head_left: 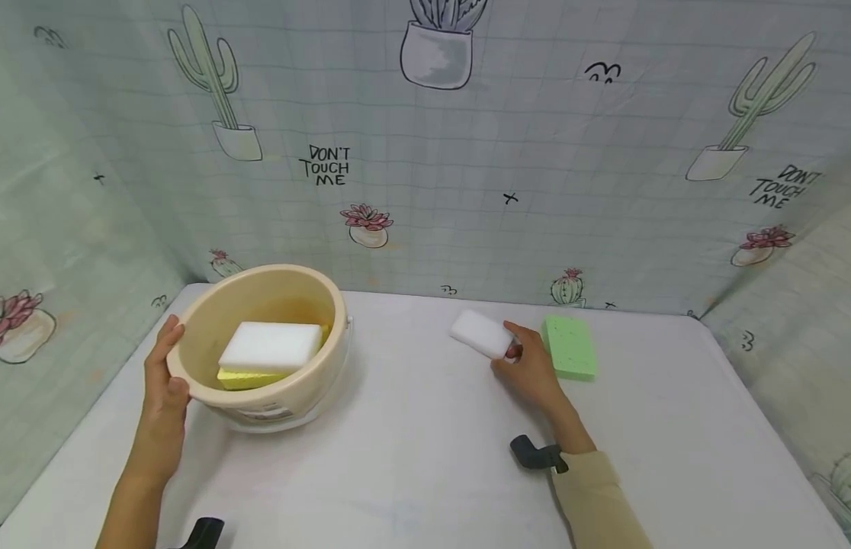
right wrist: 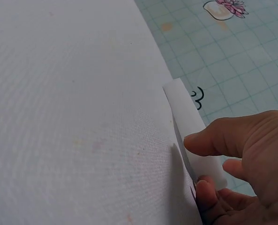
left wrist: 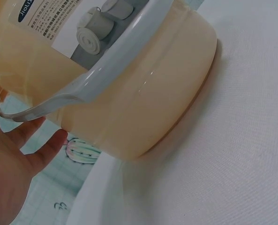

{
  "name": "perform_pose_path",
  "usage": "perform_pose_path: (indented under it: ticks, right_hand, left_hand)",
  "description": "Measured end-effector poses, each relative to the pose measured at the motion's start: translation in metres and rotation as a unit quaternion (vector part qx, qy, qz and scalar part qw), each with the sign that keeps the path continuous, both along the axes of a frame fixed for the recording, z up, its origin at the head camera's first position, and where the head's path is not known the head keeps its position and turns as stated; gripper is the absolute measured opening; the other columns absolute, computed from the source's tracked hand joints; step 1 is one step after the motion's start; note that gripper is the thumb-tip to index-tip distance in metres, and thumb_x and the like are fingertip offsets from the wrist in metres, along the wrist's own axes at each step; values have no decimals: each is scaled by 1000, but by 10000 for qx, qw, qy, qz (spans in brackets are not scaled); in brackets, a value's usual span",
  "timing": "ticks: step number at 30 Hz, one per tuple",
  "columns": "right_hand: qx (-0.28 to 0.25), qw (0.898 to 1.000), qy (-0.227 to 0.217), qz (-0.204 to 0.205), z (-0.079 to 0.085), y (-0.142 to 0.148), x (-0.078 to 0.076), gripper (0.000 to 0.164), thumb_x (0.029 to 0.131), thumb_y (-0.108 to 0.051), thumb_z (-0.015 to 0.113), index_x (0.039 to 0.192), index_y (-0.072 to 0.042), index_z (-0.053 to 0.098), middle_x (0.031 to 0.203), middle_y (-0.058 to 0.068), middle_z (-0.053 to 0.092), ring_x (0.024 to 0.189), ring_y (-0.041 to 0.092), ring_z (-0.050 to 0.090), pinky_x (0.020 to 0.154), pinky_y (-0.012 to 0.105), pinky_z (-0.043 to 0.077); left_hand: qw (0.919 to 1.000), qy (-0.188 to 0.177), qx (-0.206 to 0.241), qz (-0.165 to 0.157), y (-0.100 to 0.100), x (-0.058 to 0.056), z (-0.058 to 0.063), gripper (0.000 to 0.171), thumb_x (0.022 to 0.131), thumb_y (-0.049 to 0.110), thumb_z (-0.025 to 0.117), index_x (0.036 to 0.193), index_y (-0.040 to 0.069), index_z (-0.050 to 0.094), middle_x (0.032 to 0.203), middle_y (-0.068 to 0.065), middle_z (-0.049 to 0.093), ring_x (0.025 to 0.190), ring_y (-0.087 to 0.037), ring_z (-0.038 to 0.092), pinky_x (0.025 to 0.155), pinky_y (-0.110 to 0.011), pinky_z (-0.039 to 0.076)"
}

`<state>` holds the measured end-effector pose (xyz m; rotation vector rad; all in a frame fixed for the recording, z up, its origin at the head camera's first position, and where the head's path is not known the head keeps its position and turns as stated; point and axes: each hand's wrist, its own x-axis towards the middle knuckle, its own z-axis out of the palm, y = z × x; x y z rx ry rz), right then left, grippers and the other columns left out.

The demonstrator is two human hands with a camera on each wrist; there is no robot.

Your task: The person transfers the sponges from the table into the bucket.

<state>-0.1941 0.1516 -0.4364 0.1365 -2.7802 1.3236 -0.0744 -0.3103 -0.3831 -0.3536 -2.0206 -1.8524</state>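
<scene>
A cream bucket [head_left: 329, 366] stands at left on the table. My left hand [head_left: 163, 381] holds its left side, with fingertips at the rim. Two of that hand's fingers [left wrist: 47, 145] show spread below the handle [left wrist: 124, 56] in the left wrist view. In the bucket, a white sponge [head_left: 271, 345] lies on a yellow sponge [head_left: 250, 379]. Right of centre, my right hand [head_left: 531, 370] pinches the near end of another white sponge [head_left: 476, 332] between thumb and fingers. Just right of this hand lies a green sponge [head_left: 570, 347].
A white cloth covers the table [head_left: 412, 457]. Patterned curtains [head_left: 425, 152] with cactus drawings hang behind it and at both sides. A dark wrist mount [head_left: 535, 454] sits at my right wrist, and another [head_left: 204, 531] shows at the bottom edge.
</scene>
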Motion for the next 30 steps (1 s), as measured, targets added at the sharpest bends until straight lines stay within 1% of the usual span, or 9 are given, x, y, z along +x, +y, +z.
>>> perform_pose_path:
  ticks: [2,8,13,16,20,24,30]
  right_hand:
    - [6,10000,-16,24,-1,-1,-1,70,78,-1,72,141,1,41,118,21,47,91,27,52,74,34,43]
    - [37,9999,19,-126,-3,-4,0,69,76,0,73,138,1,43,111,19,48,87,26,52,73,33,42]
    - [22,9999,143,25,-5,-10,-2,68,76,0,73,138,3,43,107,18,49,84,25,51,72,32,42]
    - [16,9998,181,11,-4,-11,-3,68,76,0,73,138,3,43,104,18,50,83,25,51,71,32,42]
    - [-28,9998,202,-66,-2,-10,-2,69,76,1,73,138,4,43,103,18,50,82,25,51,71,32,42]
    - [-114,9997,148,-166,-1,-6,-1,70,76,1,73,138,4,41,102,18,53,82,25,53,71,32,44]
    - [-275,9992,90,-279,-2,1,2,69,77,-2,74,138,5,41,100,18,56,84,25,54,73,33,45]
  left_hand:
    - [10000,-8,94,2,-1,2,0,56,103,30,41,152,16,18,158,1,-4,144,-19,2,104,-13,23]
    - [9997,-45,227,-51,-2,5,-1,57,103,29,42,152,16,17,158,1,-5,143,-19,3,102,-13,25]
    - [9987,-11,507,-78,-5,10,2,57,103,30,43,152,15,17,158,0,-7,142,-19,1,104,-14,23]
    - [9981,-39,612,-57,-5,12,3,58,102,30,44,152,15,18,158,1,-7,143,-19,1,106,-15,21]
    - [9974,-28,717,-67,-3,10,3,59,102,30,45,152,14,19,158,1,-7,143,-19,0,106,-16,21]
    - [9969,4,775,-144,1,6,3,59,102,29,46,152,14,19,158,2,-7,143,-20,0,106,-16,22]
    - [9973,-52,698,-229,5,0,2,61,101,32,46,152,15,17,158,2,-8,143,-20,-1,106,-16,21]
